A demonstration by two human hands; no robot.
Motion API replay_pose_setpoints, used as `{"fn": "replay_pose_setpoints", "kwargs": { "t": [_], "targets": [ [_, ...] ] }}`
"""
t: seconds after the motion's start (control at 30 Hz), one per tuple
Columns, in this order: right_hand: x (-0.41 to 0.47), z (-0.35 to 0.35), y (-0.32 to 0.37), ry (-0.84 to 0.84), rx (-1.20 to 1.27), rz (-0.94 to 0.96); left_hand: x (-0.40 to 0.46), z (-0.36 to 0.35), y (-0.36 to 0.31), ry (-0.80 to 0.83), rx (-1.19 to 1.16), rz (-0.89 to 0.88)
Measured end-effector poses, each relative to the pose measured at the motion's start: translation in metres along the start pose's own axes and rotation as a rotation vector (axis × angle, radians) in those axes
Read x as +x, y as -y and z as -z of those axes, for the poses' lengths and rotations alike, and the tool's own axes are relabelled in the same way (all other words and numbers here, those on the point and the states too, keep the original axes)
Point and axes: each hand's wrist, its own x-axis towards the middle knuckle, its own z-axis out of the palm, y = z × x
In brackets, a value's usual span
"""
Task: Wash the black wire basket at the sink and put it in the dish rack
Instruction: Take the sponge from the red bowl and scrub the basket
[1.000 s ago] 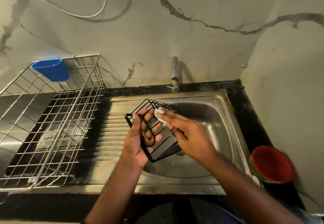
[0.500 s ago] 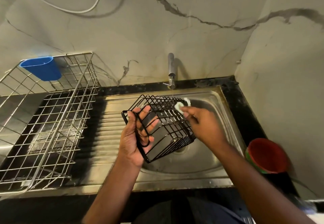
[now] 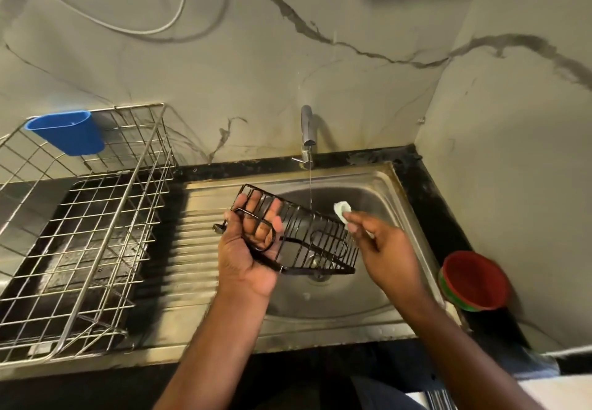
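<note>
We see the left hand (image 3: pixel 248 251) gripping the black wire basket (image 3: pixel 299 236) tilted over the sink (image 3: pixel 397 217) bowl, beneath a thin stream from the tap (image 3: pixel 307 134). The right hand (image 3: pixel 379 246) pinches a small white scrubber (image 3: pixel 342 209) just beside the basket's right edge. The dish rack (image 3: pixel 80 233) stands open, well left.

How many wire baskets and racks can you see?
2. The black wire basket is held in the left hand over the sink. The silver dish rack sits on the counter to the left. No others show.
</note>
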Motion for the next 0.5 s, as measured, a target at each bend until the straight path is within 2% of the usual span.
{"fn": "replay_pose_setpoints", "kwargs": {
  "t": [0.17,0.27,0.4,0.5],
  "targets": [
    [-0.013,-0.015,0.042,0.029,0.144,0.361,-0.005,-0.009,0.004,-0.097,-0.106,0.002],
    [-0.014,-0.021,0.018,0.066,0.069,0.427,-0.01,-0.018,0.0,-0.128,-0.162,-0.014],
    [-0.011,-0.028,-0.025,0.029,-0.02,0.283,-0.015,-0.019,-0.003,-0.168,-0.155,-0.035],
    [-0.007,-0.026,-0.041,0.069,-0.183,0.006,-0.016,-0.016,-0.01,-0.192,-0.182,-0.041]
  ]
}}
